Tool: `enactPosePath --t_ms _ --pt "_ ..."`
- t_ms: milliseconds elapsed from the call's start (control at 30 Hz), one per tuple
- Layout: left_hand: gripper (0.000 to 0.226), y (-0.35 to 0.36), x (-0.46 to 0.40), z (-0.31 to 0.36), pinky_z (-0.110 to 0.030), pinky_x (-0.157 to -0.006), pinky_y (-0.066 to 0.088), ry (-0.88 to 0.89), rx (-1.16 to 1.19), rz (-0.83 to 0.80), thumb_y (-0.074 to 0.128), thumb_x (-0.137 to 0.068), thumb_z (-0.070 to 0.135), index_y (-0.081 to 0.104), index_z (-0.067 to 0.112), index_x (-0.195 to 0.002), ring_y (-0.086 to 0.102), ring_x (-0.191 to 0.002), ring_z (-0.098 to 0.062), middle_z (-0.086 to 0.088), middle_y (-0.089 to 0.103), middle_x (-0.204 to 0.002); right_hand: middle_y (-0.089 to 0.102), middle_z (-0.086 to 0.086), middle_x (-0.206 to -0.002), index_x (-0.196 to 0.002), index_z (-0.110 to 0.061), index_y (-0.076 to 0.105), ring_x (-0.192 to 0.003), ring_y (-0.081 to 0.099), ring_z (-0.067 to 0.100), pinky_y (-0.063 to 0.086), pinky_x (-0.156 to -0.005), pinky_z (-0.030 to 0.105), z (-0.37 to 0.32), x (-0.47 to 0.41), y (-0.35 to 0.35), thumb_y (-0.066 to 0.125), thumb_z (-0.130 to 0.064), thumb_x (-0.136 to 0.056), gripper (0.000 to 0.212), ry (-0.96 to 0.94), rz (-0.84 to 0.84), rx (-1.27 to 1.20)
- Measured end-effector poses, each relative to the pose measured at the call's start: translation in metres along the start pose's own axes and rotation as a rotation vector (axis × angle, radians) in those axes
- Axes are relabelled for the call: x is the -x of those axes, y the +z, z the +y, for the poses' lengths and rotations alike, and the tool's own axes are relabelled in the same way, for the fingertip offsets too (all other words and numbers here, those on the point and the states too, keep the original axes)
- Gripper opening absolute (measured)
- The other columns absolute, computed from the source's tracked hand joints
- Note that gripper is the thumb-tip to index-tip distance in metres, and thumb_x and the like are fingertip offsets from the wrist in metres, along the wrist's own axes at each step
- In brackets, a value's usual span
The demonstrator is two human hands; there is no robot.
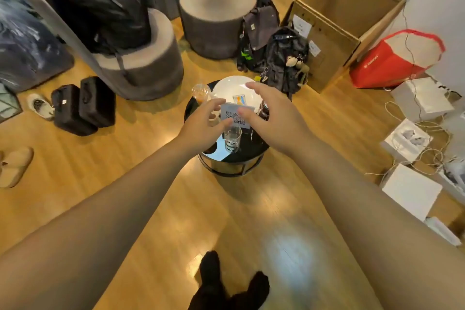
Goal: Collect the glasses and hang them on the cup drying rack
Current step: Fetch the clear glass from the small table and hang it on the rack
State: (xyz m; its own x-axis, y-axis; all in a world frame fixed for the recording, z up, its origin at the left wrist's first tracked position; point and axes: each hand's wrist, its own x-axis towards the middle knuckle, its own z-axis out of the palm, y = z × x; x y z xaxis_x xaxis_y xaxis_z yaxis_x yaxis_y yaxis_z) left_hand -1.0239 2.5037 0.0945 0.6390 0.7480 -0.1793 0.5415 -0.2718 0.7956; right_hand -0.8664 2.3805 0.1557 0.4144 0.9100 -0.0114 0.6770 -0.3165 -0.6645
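Observation:
A small round black table (234, 156) stands on the wooden floor. On its near side is a clear drinking glass (232, 138), upright. A plastic cup (200, 92) with orange liquid sits at the far left, and a dark glass (263, 109) at the right, partly behind my right hand. A white plate (232, 87) and a white card with a QR code (236, 114) lie between them. My left hand (201, 128) hovers over the table's left with fingers spread, holding nothing. My right hand (269, 113) hovers over the right side, open too. No drying rack is in view.
Grey round stools (216, 17) and a chair with a black backpack (100, 7) stand behind the table. Bags (284, 58), a cardboard box (344, 20), a red bag (395, 60) and white boxes with cables (412, 143) fill the right. Black cases (83, 106) lie left.

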Motion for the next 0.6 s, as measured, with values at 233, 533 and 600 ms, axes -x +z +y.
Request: enactPosePath --t_ms 233,533,600 --pt "0.062 0.066 -0.070 -0.070 -0.040 -0.106 0.052 -0.034 -0.081 -0.039 0.072 -0.095 0.034 0.046 0.026 -0.151 0.053 -0.133 -0.022 -0.001 0.055 -0.147 0.055 0.000 -0.155 -0.154 -0.033 0.046 -0.140 0.051 0.022 0.045 -0.106 0.039 0.102 -0.054 0.061 0.057 -0.062 -0.098 0.064 0.082 -0.048 -0.022" --pt "0.077 0.145 -0.120 -0.175 -0.047 -0.108 0.049 -0.086 -0.186 -0.002 0.075 -0.082 0.052 0.042 0.036 -0.149 0.052 -0.134 -0.015 0.009 0.054 -0.147 0.050 -0.002 -0.157 -0.158 -0.036 0.042 -0.145 0.045 0.020 0.041 -0.106 0.036 0.195 -0.063 0.140 0.059 -0.058 -0.099 0.065 0.198 -0.076 -0.113" --pt "0.081 0.165 -0.131 -0.188 -0.048 -0.108 0.049 -0.110 -0.178 0.033 0.077 -0.080 0.051 0.039 0.035 -0.150 0.050 -0.135 -0.018 0.006 0.052 -0.147 0.049 -0.003 -0.158 -0.158 -0.037 0.041 -0.145 0.044 0.019 0.040 -0.103 0.033 0.210 -0.066 0.153 0.060 -0.056 -0.100 0.064 0.212 -0.067 -0.128"
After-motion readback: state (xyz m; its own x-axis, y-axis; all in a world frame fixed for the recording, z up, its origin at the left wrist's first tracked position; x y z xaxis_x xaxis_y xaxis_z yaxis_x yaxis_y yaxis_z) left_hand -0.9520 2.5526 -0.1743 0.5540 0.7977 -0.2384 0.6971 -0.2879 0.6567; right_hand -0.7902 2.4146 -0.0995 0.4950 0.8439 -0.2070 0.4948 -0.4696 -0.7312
